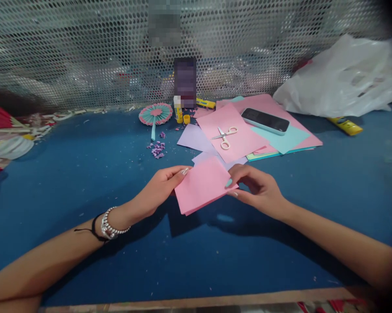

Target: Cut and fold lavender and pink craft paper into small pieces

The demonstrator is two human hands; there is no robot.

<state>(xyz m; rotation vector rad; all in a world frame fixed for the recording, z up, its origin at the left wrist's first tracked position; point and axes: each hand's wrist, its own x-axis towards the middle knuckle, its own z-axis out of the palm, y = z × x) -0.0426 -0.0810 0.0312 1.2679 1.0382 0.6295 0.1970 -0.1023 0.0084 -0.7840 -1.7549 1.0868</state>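
A piece of folded pink paper (204, 184) is held up over the blue table between both hands. My left hand (163, 187) pinches its left edge, thumb on top. At the right corner, my right hand (256, 189) grips the paper between thumb and fingers. Just beyond it lie purple paper sheets (196, 138) and a larger pink sheet (248, 145) carrying white-handled scissors (225, 137). The fingers beneath the folded paper are partly hidden.
A phone (266, 120) rests on stacked coloured paper. Further left are a glue stick (178, 111), its yellow cap (186, 118), a paper fan (155, 114) and purple scraps (158, 150). A white plastic bag (339, 80) sits back right, before a perforated metal screen (94, 52).
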